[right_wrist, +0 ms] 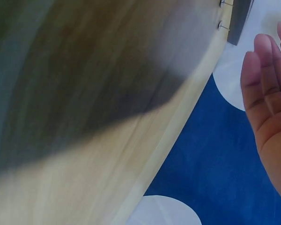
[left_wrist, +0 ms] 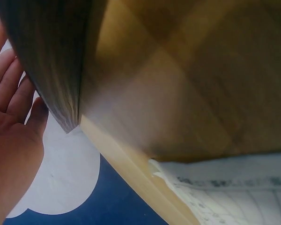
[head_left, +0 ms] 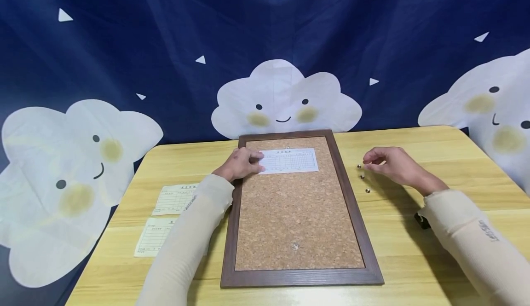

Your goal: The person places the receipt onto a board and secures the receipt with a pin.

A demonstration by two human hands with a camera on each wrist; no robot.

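Note:
In the head view, a corkboard (head_left: 298, 214) in a dark brown frame lies on the table. A white printed form slip (head_left: 287, 160) lies across its upper part. My left hand (head_left: 240, 162) reaches over the board's left frame, fingertips and thumb resting at the slip's left end. To the right of the board, my right hand (head_left: 391, 165) hovers with bent fingers, thumb and fingertips close beside a silver thumbtack (head_left: 359, 166). Two more thumbtacks (head_left: 367, 190) lie nearer the front. Loosely bent fingers (right_wrist: 267, 79) show in the right wrist view, with nothing visible in them.
Left of the board, two cream printed slips (head_left: 175, 199) lie on the wooden table (head_left: 418, 251), the lower one partly hidden by my left sleeve (head_left: 190, 241). A dark blue curtain (head_left: 265, 30) with white clouds hangs behind the table.

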